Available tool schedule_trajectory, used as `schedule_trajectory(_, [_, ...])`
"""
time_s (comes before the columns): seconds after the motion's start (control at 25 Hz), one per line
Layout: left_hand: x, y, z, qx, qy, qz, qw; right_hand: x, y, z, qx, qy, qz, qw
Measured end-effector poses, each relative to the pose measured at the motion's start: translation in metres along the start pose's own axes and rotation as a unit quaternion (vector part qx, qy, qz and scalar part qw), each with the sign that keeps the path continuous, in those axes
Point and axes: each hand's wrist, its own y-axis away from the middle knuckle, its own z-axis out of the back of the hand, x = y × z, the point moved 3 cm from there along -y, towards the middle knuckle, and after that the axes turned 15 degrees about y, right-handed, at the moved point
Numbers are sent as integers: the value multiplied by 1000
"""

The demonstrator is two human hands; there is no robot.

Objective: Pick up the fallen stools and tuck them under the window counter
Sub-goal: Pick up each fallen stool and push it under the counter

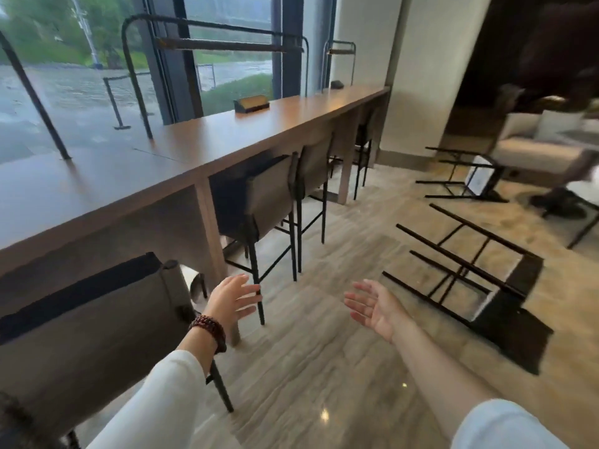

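We hold both arms out ahead, low over the floor [324, 358], alongside the counter [227, 137]. Our left hand [235, 298] comes out of a white sleeve with a bead bracelet [210, 328] on the wrist. Its back faces us. Its fingers are straight and spread, and they hold nothing. The fingertips lie across the black rear leg of a tucked stool [259, 196] under the counter; we cannot tell whether they touch that leg. Our right hand [372, 306] is farther out from the counter, with the forearm bare and the palm turned up and in toward the left hand. Its fingers are loosely spread, a little bent, and empty.

Two fallen stools lie on the floor well out from the counter, on the right hand's side. The near stool [509, 319] is on its side, dark seat toward us, black legs slanting back toward the counter. The far stool [479, 178] lies beyond it, off the counter's far end, also on its side.

Two more stools stand upright under the counter past the tucked one. Another, the end stool [81, 335], stands at the counter's near end, just beside our left arm.
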Motion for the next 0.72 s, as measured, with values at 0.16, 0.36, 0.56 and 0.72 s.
schedule_trajectory(0.16, [72, 7, -106, 44, -49, 18, 998, -6, 33, 133, -63, -33, 22, 997])
schedule_trajectory(0.36, [163, 23, -231, 114, -100, 49, 987, -23, 71, 278, -125, -45, 24, 991])
schedule_trajectory(0.56, [230, 34, -334, 148, -159, 58, 974, -34, 101, 392, -178, -68, 22, 981])
schedule_trajectory(0.72, [277, 32, -407, 193, -187, 98, 958, -45, 112, 462, -216, -79, 14, 973])
